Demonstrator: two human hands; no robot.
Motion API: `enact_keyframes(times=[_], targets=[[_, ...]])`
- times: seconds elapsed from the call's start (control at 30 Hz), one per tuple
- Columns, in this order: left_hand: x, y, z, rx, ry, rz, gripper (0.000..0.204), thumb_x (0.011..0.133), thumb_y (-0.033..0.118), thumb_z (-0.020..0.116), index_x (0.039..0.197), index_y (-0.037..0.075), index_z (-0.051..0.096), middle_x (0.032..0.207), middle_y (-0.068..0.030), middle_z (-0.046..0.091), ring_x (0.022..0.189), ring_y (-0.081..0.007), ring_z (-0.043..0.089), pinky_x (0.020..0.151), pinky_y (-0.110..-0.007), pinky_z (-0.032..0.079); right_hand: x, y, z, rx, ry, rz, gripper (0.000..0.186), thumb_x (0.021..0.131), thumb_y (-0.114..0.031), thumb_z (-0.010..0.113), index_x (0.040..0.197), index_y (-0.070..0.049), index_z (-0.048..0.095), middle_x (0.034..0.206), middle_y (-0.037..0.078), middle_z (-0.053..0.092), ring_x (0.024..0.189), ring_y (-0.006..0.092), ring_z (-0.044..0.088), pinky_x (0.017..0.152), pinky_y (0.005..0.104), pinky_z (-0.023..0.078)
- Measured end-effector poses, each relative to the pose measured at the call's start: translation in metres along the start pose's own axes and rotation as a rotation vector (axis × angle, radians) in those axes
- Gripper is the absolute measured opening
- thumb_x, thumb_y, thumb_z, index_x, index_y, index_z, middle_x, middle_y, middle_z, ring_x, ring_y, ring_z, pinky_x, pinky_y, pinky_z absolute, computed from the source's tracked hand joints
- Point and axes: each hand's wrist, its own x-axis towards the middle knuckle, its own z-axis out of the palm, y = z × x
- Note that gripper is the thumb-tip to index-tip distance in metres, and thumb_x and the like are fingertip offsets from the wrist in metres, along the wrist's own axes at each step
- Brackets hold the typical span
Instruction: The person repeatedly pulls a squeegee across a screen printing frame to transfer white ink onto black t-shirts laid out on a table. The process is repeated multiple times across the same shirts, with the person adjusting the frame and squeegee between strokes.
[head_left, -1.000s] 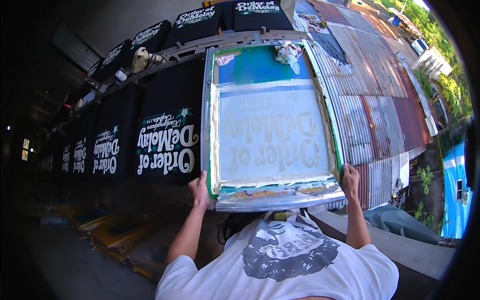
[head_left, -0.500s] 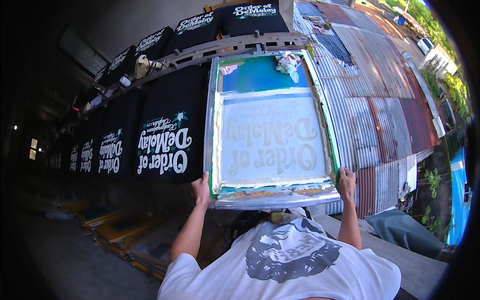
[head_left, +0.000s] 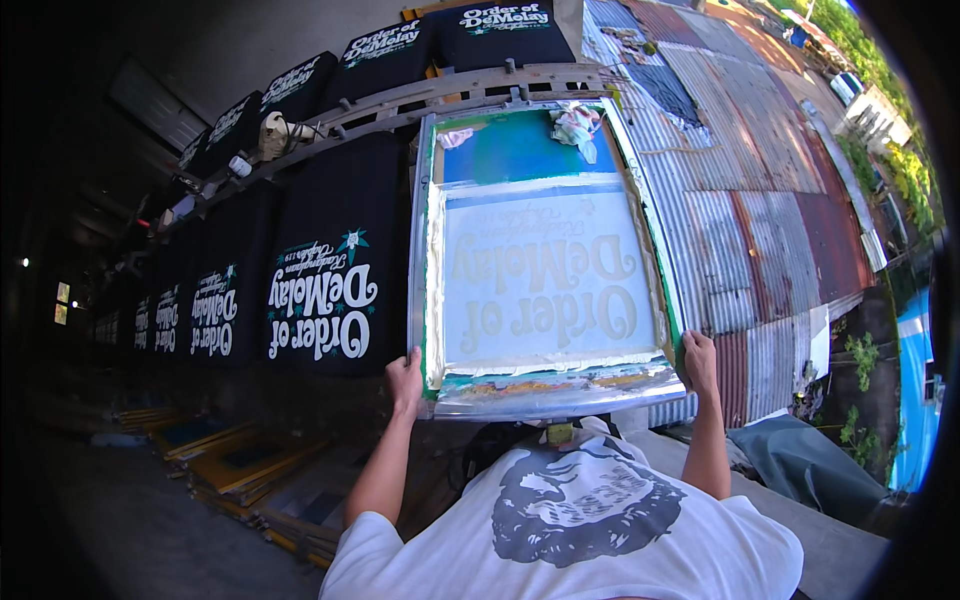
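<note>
The operator's white T-shirt (head_left: pixel 600 540), with a dark grey graphic, occupies the lower edge of the view. Both bare forearms extend forward from its sleeves. The left hand (head_left: pixel 404 381) is closed on the left side of a screen-printing frame (head_left: pixel 560 402), close to its near corner. The right hand (head_left: pixel 699 362) grips the opposite side at a similar position; the fingers of both are largely hidden.

The frame lies directly in front of the torso, long sides running away from the operator. Its near end carries smeared blue and orange residue. White ink (head_left: pixel 437 270) lines the inner margins, and the pale mesh (head_left: pixel 545 235) shows faint lettering, inverted to the operator. At the far end is a blue-green panel (head_left: pixel 510 145), with a crumpled rag (head_left: pixel 576 126) at its right and a smaller pink rag (head_left: pixel 455 138) at its left.

Left of the frame, black shirts (head_left: pixel 335 200) with white lettering form a row. Beyond the frame run the rails of the bench (head_left: pixel 455 90); a second row of printed shirts lies past them. Corrugated roofing (head_left: pixel 760 150) extends at the right, with greenery (head_left: pixel 905 110) farthest out.
</note>
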Motion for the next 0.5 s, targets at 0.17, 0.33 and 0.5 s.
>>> enact_keyframes(times=[0.17, 0.33, 0.5], targets=[[0.009, -0.007, -0.002, 0.156, -0.020, 0.086, 0.063, 0.098, 0.049, 0.065, 0.067, -0.006, 0.062, 0.057, -0.0203, 0.057, 0.052, -0.0242, 0.055, 0.055, -0.045, 0.042, 0.015, 0.005, -0.004, -0.150, -0.129, 0.020, 0.032, 0.099, -0.021, 0.055, 0.096, 0.008, 0.068, 0.076, 0.023, 0.067, 0.073, 0.0269, 0.066, 0.071, 0.0426, 0.049], [0.016, -0.024, 0.008, 0.205, -0.016, 0.125, 0.063, 0.098, 0.050, 0.064, 0.069, -0.006, 0.065, 0.062, -0.0251, 0.061, 0.057, -0.0376, 0.064, 0.058, -0.048, 0.045, 0.030, 0.006, 0.001, -0.252, -0.243, 0.017, 0.030, 0.098, -0.017, 0.053, 0.092, 0.010, 0.066, 0.077, 0.025, 0.067, 0.076, 0.0305, 0.067, 0.075, 0.0447, 0.050], [0.013, -0.008, 0.002, 0.348, -0.065, 0.180, 0.062, 0.100, 0.049, 0.060, 0.074, -0.007, 0.065, 0.068, -0.0276, 0.063, 0.069, -0.0443, 0.068, 0.063, -0.051, 0.048, 0.032, 0.004, -0.004, -0.270, -0.326, 0.082, 0.032, 0.101, -0.017, 0.051, 0.096, 0.010, 0.066, 0.085, 0.028, 0.069, 0.084, 0.0357, 0.070, 0.081, 0.0470, 0.050]])
